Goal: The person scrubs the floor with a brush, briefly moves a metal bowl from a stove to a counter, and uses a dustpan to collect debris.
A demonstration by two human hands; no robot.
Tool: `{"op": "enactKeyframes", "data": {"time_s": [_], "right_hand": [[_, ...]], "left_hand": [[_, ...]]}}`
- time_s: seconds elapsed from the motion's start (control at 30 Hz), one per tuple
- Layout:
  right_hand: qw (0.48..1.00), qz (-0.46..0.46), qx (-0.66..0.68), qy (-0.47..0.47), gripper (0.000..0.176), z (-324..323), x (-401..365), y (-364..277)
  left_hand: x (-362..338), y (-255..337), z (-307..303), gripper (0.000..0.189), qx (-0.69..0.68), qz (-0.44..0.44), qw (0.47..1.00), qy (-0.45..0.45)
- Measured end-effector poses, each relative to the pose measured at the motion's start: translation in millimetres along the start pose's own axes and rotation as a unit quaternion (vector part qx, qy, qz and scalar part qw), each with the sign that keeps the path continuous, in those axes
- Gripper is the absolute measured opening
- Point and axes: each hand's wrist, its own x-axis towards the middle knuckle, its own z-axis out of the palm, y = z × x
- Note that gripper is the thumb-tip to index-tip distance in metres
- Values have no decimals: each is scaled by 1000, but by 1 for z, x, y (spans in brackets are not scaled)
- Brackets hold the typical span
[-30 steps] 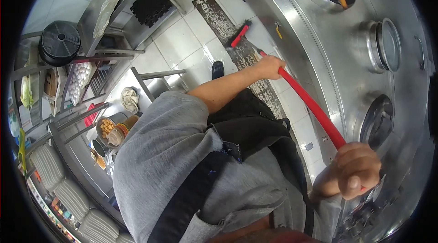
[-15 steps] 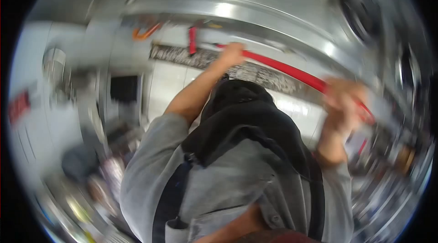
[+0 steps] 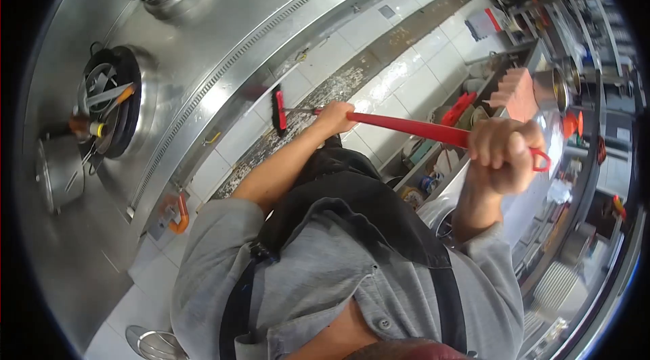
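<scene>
A long red broom handle (image 3: 413, 127) runs across in front of my chest, from the middle of the view to the right. My left hand (image 3: 334, 118) is wrapped round its lower part. Near the top end, just before the hanging loop, my right hand (image 3: 504, 153) grips it with closed fingers. The red and black brush head (image 3: 278, 109) is down at the tiled floor (image 3: 382, 93), beside a dark, worn strip with whitish patches (image 3: 345, 79).
A steel cooking counter (image 3: 183, 69) curves along the left, holding a steel pot (image 3: 62, 170) and a black wok (image 3: 125, 103) with utensils. Shelves with containers and a pink ridged item (image 3: 513, 93) stand at the right. An orange pipe (image 3: 180, 214) is at lower left.
The view has turned, bringing the shelves on the right into clear sight. Both hands still hold the red handle, which now lies more level. The brush head appears lower.
</scene>
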Motion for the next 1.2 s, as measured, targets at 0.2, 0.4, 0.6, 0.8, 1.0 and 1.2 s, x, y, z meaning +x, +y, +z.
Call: {"op": "enactKeyframes", "data": {"time_s": [0.2, 0.4, 0.6, 0.8, 1.0, 1.2], "right_hand": [[987, -106, -73, -94, 12, -19, -29, -70], [984, -55, -63, -157, 9, -50, -49, -119], [974, -9, -103, -201, 9, -40, -28, -50], [951, -16, -118, -284, 9, -97, 6, -74], [974, -108, 42, -197, 10, -157, 25, -119], [961, 13, -65, -267, 14, -180, 60, -47]], "left_hand": [[19, 80, 0, 28, -98, 56, 991, 69], [-23, 118, -8, 33, -154, 84, 982, 66], [-9, 76, 43, 37, -163, 30, 984, 71], [71, 96, 46, 34, -161, 70, 973, 148], [93, 137, 16, 32, -176, 96, 973, 113], [101, 96, 52, 34, -131, -7, 984, 124]]}}
